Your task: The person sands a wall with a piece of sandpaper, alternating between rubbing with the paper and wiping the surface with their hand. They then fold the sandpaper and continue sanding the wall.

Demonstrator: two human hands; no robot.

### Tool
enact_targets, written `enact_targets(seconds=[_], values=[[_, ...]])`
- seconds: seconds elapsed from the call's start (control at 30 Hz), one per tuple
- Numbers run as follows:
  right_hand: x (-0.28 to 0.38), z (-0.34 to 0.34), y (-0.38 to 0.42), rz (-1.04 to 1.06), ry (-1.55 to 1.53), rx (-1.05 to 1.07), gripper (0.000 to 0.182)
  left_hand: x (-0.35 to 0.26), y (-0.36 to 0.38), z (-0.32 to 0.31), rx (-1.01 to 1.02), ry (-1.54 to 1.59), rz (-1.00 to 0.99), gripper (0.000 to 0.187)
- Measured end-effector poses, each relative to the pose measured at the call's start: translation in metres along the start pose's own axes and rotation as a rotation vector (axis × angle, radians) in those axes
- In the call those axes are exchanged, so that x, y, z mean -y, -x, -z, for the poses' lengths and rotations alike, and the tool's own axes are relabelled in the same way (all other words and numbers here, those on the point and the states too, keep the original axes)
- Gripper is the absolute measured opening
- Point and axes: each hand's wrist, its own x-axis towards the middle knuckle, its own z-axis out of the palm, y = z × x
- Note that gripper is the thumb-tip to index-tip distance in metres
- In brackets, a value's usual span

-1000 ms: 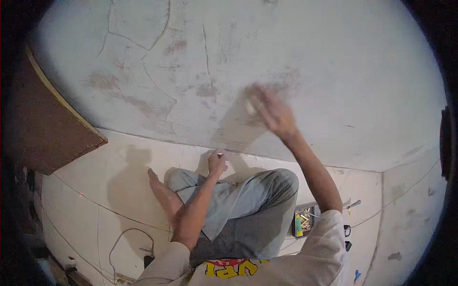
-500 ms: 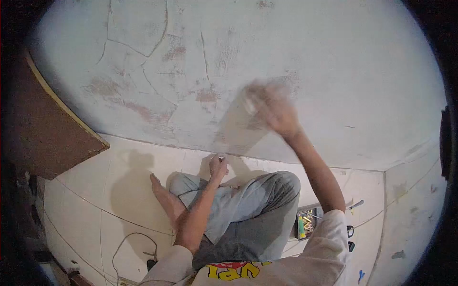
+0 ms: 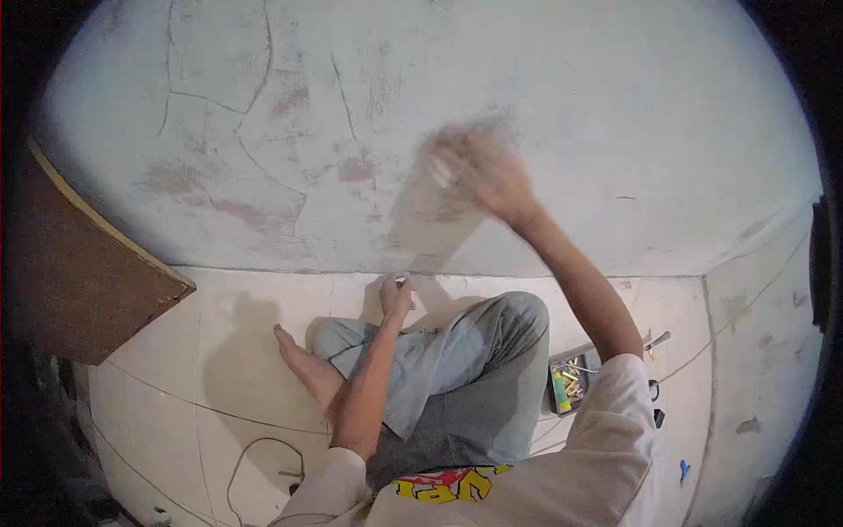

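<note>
My right hand [image 3: 487, 171] is raised against the pale wall [image 3: 615, 114], its fingers smeared by motion. A small pale patch shows at its left edge; whether the hand holds it, I cannot make out. Reddish-brown scuffs and long cracks mark the wall to the left of that hand. Low down, close to where wall meets floor, my left hand [image 3: 397, 297] is closed around a small whitish piece [image 3: 402, 281], mostly hidden by the fingers. My left forearm passes over my crossed legs in grey trousers [image 3: 474, 386].
A brown board [image 3: 97, 263] with a yellowish edge stands at the left. Beside my right knee, a black tray [image 3: 571, 386] holds several small yellowish pieces. Cables [image 3: 219, 408] run over the tiled floor, and a small blue item [image 3: 684, 472] lies at right.
My view has shifted a little, so wall, board and tray sit differently in it. My right hand stays blurred at nearly the same wall area; my left hand keeps its grip.
</note>
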Motion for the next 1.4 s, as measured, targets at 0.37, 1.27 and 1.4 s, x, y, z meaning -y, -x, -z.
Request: enact_targets(seconds=[0.37, 1.27, 1.4], values=[[0.043, -0.078, 0.057, 0.248, -0.113, 0.351, 0.053, -0.001, 0.005, -0.001, -0.032, 0.086, 0.063, 0.019], [0.045, -0.065, 0.077, -0.113, -0.150, 0.192, 0.045, 0.004, -0.001, 0.000, -0.021, -0.049, 0.041, 0.024], [0.049, -0.096, 0.114, 0.169, -0.139, 0.417, 0.053, 0.000, 0.004, 0.004, -0.008, 0.013, 0.056, 0.024]])
